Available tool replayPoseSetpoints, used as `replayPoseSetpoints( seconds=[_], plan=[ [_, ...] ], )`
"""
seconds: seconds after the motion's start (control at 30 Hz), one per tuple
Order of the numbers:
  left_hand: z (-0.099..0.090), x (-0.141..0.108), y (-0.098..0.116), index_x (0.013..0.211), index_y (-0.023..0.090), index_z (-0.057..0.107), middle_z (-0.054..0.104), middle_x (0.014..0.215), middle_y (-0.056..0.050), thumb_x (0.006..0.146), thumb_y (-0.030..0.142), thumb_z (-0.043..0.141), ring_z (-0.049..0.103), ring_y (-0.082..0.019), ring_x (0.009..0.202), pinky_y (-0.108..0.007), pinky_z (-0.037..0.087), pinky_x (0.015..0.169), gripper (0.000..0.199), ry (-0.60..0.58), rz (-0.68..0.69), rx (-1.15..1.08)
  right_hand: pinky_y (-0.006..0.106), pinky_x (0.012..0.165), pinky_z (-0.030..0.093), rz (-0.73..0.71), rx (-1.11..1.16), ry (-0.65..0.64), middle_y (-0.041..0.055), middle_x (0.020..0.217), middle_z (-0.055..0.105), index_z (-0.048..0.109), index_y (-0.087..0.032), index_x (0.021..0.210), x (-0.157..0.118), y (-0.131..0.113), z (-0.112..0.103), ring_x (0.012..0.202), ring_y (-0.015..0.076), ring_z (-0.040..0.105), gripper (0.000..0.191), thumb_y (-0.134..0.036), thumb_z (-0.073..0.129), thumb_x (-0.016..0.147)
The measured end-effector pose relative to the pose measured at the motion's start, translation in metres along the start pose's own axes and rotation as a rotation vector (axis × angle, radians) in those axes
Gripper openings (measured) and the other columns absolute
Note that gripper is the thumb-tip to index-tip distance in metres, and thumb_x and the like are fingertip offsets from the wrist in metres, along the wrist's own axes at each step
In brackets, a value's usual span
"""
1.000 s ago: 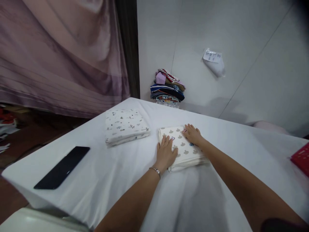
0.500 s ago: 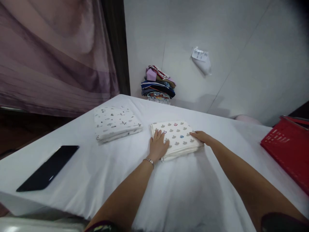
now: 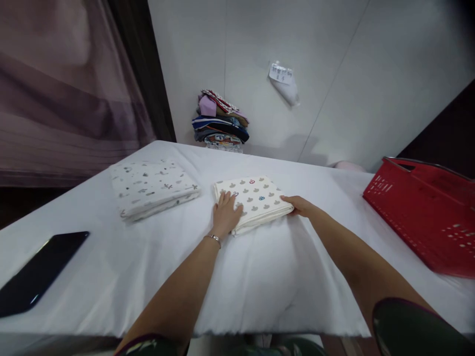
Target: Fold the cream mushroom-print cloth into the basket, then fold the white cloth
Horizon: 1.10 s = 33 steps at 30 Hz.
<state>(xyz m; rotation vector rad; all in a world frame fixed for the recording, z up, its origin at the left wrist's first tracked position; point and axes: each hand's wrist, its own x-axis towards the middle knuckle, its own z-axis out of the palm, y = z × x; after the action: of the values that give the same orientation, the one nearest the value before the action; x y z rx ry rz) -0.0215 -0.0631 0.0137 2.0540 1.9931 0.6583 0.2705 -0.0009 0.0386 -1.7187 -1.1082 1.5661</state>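
A folded cream cloth with grey, red and blue prints (image 3: 256,198) lies on the white-covered table (image 3: 230,287). My left hand (image 3: 224,215) rests flat on its left part, fingers spread. At the cloth's right corner my right hand (image 3: 299,205) grips the edge, thumb on top and the other fingers hidden underneath. To the left sits another folded white cloth with small grey-green prints (image 3: 152,185); neither hand touches it.
A dark flat device (image 3: 42,272) lies at the front left. On the right stands a red perforated basket (image 3: 426,212). Behind the table are a stack of folded clothes (image 3: 220,123), a wall with a taped paper (image 3: 284,81), and a curtain (image 3: 63,94) on the left.
The view has shifted to the right, so more of the red basket shows. My right hand now has its fingers under the cloth's right corner; my left hand stays on the cloth.
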Motion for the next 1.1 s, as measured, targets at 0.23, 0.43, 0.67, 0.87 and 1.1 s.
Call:
replayPoseSetpoints(
  seconds=[0.23,0.43,0.67,0.87,1.1],
  plan=[
    [-0.002,0.001,0.0,0.136,0.023,0.039,0.024,0.15,-0.003,0.088,0.047,0.033,0.01,-0.022,0.14,-0.044,0.019,0.11,0.054,0.0,-0.007,-0.012,0.03,0.074,0.054,-0.109,0.123,-0.072,0.011,0.094,0.066,0.057,-0.015,0.102,-0.015,0.012,-0.005,0.081,0.0173,0.064,0.051,-0.059,0.033,0.089],
    [-0.017,-0.003,0.009,0.132,0.026,0.044,0.036,0.144,-0.004,0.089,0.052,0.03,0.019,-0.024,0.138,-0.052,0.014,0.11,0.052,0.005,-0.014,-0.022,0.032,0.084,0.052,-0.225,0.362,-0.052,0.0113,0.102,0.065,0.051,-0.017,0.109,-0.022,0.034,-0.006,0.092,0.0171,0.064,0.039,-0.046,0.029,0.094],
    [-0.004,-0.021,0.102,0.132,0.025,0.043,0.039,0.142,-0.006,0.083,0.048,0.047,0.024,-0.026,0.135,-0.048,0.004,0.112,0.054,-0.09,0.41,0.15,0.03,0.076,0.055,-0.305,0.506,-0.026,0.0058,0.097,0.068,0.056,-0.018,0.11,-0.01,0.047,-0.004,0.081,0.0151,0.065,0.031,-0.02,0.056,0.079],
    [0.048,-0.002,0.146,0.136,0.02,0.035,0.036,0.143,-0.01,0.081,0.03,0.051,0.029,-0.027,0.132,-0.049,0.014,0.109,0.059,-0.072,0.464,0.198,0.025,0.071,0.055,-0.373,0.504,-0.069,0.0014,0.088,0.068,0.06,-0.018,0.106,-0.01,0.051,-0.003,0.077,0.013,0.064,0.036,-0.015,0.061,0.07],
    [0.046,0.01,0.151,0.127,0.023,0.045,0.051,0.131,-0.005,0.088,0.029,0.04,0.045,-0.022,0.118,-0.036,0.033,0.099,0.04,-0.063,0.372,0.162,0.022,0.059,0.054,-0.385,0.411,-0.013,0.0,0.078,0.066,0.061,-0.019,0.1,-0.003,0.047,0.002,0.067,0.0119,0.061,0.034,-0.013,0.06,0.067]
  ],
)
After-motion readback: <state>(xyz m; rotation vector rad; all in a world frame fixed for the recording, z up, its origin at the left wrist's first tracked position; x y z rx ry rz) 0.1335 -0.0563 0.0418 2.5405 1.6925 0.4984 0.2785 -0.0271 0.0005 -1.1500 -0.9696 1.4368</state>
